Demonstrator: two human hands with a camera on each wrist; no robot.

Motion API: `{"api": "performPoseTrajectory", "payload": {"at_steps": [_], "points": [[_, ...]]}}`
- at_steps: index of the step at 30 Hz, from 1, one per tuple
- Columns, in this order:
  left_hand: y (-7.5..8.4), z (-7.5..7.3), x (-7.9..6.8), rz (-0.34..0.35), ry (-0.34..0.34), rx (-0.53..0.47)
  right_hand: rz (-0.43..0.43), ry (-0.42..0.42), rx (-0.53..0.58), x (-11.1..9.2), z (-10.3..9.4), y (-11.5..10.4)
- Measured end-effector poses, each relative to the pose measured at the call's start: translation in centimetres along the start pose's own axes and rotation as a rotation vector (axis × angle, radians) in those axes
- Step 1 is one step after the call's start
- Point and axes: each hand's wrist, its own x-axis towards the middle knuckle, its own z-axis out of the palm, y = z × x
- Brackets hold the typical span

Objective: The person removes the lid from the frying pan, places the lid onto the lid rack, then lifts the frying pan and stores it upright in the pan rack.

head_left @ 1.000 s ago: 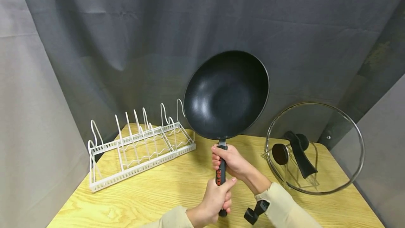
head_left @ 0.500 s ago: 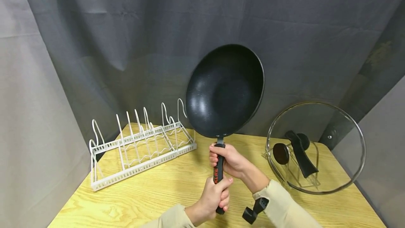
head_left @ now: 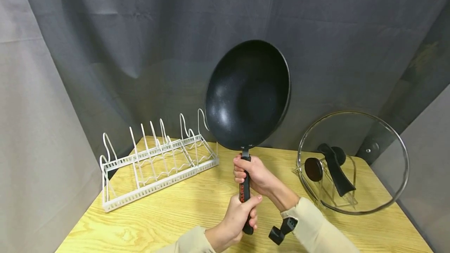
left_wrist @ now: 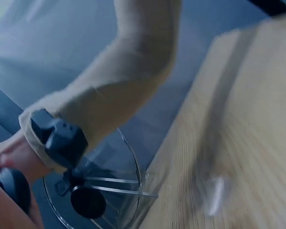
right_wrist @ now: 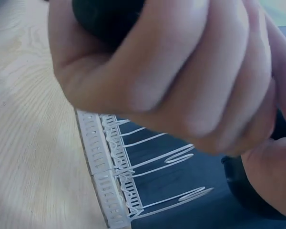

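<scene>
A black wok (head_left: 247, 95) is held up off the table, its bowl tilted toward me with the inside in sight. Its handle (head_left: 246, 182) points down and bears red lettering. My right hand (head_left: 254, 173) grips the handle near the bowl. Lower down, my left hand (head_left: 237, 216) wraps round the handle close to its end, thumb laid along it. In the left wrist view the end of the handle (left_wrist: 14, 191) shows beside the fingers. The rim of the bowl comes close to the right end of a white wire rack (head_left: 159, 179).
On the right, a glass lid (head_left: 353, 211) leans upright in a small wire stand (head_left: 321, 190), its black knob (head_left: 313, 169) facing left. A black strap-like piece (head_left: 335, 171) lies across it. Grey curtains (head_left: 140, 50) hang behind the wooden table (head_left: 197, 202).
The wok has risen a little and shifted slightly left, its bowl turning so that it looks narrower. Both hands keep their grip on the handle; rack and lid stay put.
</scene>
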Motion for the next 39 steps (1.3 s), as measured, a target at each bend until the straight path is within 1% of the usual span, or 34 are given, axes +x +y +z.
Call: {"api": "performPoseTrajectory", "payload": {"at_steps": [2,4,9,13,17,23,28,32,39], "points": [[0.2,0.1,-0.2,-0.014,0.054,0.02,0.014,0.024,-0.03,0.2,0.2,0.0],[0.4,0.1,-0.2,-0.024,0.088,0.026,0.029,0.046,-0.052,0.5,0.4,0.0],[0.1,-0.4,0.3,-0.011,0.111,0.028,0.049,0.075,-0.115,1.2,0.7,0.2],[-0.5,-0.9,0.8,0.027,0.122,0.024,0.059,0.074,-0.195,1.6,0.8,0.3],[-0.8,-1.1,1.0,0.074,0.137,0.025,0.064,0.057,-0.245,1.8,1.0,0.3],[-0.6,-1.0,0.9,0.121,0.114,-0.021,0.075,0.045,-0.327,2.3,1.8,-0.1],[-0.2,-0.9,0.8,0.136,0.095,-0.07,0.097,0.052,-0.377,2.7,2.3,-0.4],[-0.1,-0.8,0.6,0.134,0.086,-0.098,0.113,0.062,-0.41,2.8,2.7,-0.5],[-0.2,-0.8,0.4,0.114,0.086,-0.144,0.14,0.083,-0.432,3.0,3.0,-0.2]]}}
